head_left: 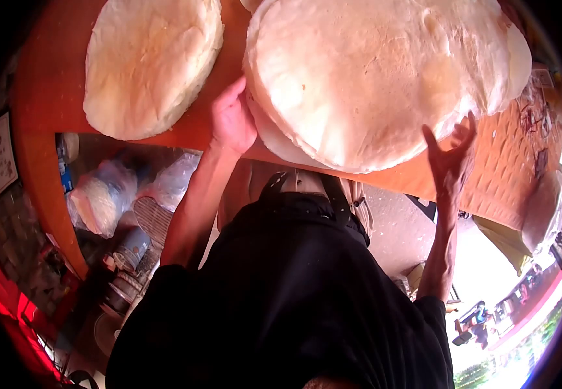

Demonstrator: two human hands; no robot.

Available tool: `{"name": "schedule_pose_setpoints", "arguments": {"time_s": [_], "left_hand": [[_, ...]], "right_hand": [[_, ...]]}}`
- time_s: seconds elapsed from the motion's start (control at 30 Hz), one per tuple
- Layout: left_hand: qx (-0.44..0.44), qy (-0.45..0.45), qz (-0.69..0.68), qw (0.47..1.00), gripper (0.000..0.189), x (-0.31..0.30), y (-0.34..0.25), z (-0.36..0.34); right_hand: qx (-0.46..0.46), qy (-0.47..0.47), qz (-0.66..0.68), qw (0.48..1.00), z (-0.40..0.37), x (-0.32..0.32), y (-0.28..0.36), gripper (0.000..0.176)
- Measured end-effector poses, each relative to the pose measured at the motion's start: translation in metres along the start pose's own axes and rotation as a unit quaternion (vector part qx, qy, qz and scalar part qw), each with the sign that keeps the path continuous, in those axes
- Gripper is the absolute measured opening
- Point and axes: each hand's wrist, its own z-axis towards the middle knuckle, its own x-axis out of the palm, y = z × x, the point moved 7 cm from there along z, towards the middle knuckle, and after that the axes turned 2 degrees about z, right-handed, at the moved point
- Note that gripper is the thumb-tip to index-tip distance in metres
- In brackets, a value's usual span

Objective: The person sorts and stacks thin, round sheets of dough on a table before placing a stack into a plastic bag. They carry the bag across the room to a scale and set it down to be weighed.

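Observation:
A thick stack of large, round, pale flatbreads [358, 78] reaches over the front edge of the orange table [54, 78]. At its left rim, my left hand [233, 120] grips the stack, thumb along the side and the other fingers hidden behind the bread. My right hand [451, 155] is open near the lower right rim, its fingers spread and curved, the fingertips right at the edge of the bread. To the left, another stack of flatbreads [154, 65] lies on the table, apart from my hands.
Below the table at left are clear plastic bags [102, 198] with pale contents, a wire rack [154, 217] and a metal can [131, 248]. A framed sign [2, 152] hangs far left. At right, the tabletop has a dimpled surface [498, 162], with a white bag [545, 211] at its edge.

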Motion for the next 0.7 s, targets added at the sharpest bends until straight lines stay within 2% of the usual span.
{"name": "schedule_pose_setpoints", "arguments": {"time_s": [0.07,0.1,0.13,0.17,0.2,0.3,0.43,0.47,0.53,0.6,0.7], "left_hand": [[-0.039,0.025,-0.030,0.998,0.051,-0.007,0.008,-0.010],[-0.035,0.042,-0.003,0.999,0.054,-0.003,0.008,-0.013],[-0.026,0.059,0.025,0.998,0.057,0.004,0.005,-0.015],[-0.015,0.074,0.052,0.996,0.061,0.009,0.003,-0.016],[0.001,0.090,0.038,0.995,0.067,0.014,0.001,-0.017],[0.012,0.143,0.049,0.988,0.066,0.035,-0.005,-0.022],[-0.023,0.137,0.179,0.974,0.064,0.030,-0.003,-0.019],[-0.025,0.138,0.194,0.971,0.063,0.032,-0.002,-0.021],[-0.025,0.162,0.210,0.964,0.061,0.033,0.002,-0.021],[-0.058,0.140,0.214,0.965,0.054,0.024,0.006,-0.019],[-0.105,0.088,0.215,0.967,0.045,0.018,0.002,-0.023]], "right_hand": [[-0.110,0.100,0.051,0.988,-0.021,0.000,0.071,0.098],[-0.154,0.154,0.151,0.964,-0.041,0.016,0.099,0.101],[-0.218,0.175,0.141,0.950,-0.056,0.021,0.131,0.101],[-0.234,0.196,0.131,0.943,-0.062,0.033,0.150,0.092],[-0.238,0.174,0.133,0.946,-0.063,0.043,0.155,0.086],[-0.260,0.133,0.143,0.946,-0.062,0.048,0.160,0.071],[-0.270,0.098,0.100,0.953,-0.070,0.049,0.153,0.055],[-0.261,0.052,0.093,0.959,-0.070,0.045,0.158,0.041],[-0.249,0.051,0.052,0.966,-0.069,0.053,0.162,0.038],[-0.244,0.062,0.030,0.967,-0.066,0.055,0.161,0.031],[-0.225,0.046,0.024,0.973,-0.066,0.019,0.169,0.031]]}}
